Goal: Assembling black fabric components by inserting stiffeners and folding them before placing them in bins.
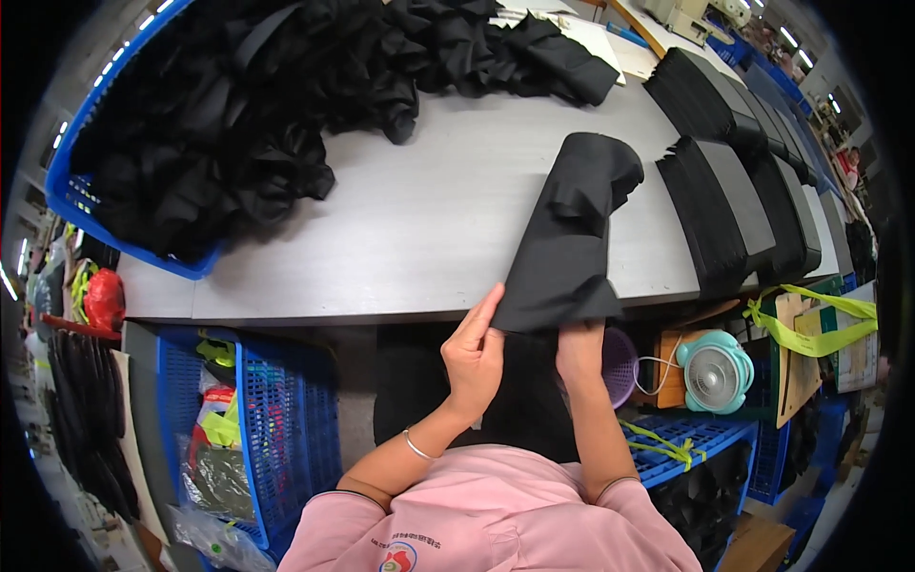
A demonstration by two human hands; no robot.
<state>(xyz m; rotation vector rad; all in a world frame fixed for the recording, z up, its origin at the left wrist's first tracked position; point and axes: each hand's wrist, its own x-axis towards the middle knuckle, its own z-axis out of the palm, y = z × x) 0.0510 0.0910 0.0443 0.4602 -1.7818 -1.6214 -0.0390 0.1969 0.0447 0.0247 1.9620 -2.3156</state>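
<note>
A black fabric piece (562,248) lies over the table's front edge, its far end curled and its middle folded up. At its near left corner, my left hand (472,357) pinches the edge between thumb and fingers; a thin bracelet sits on that wrist. My right hand (579,351) reaches under the near right part of the same piece, and the cloth hides its fingers. To the left, a heap of crumpled black fabric (238,114) spills from a blue basket (124,246) onto the table. Neat stacks of black pieces (710,214) stand at the right.
The pale grey table (419,210) spans the space before me. Below it are a blue crate (286,419) with bagged items at left, a purple basket (620,367), a turquoise fan (715,372) and another blue crate (743,448) at right. A sewing machine (686,14) stands far right.
</note>
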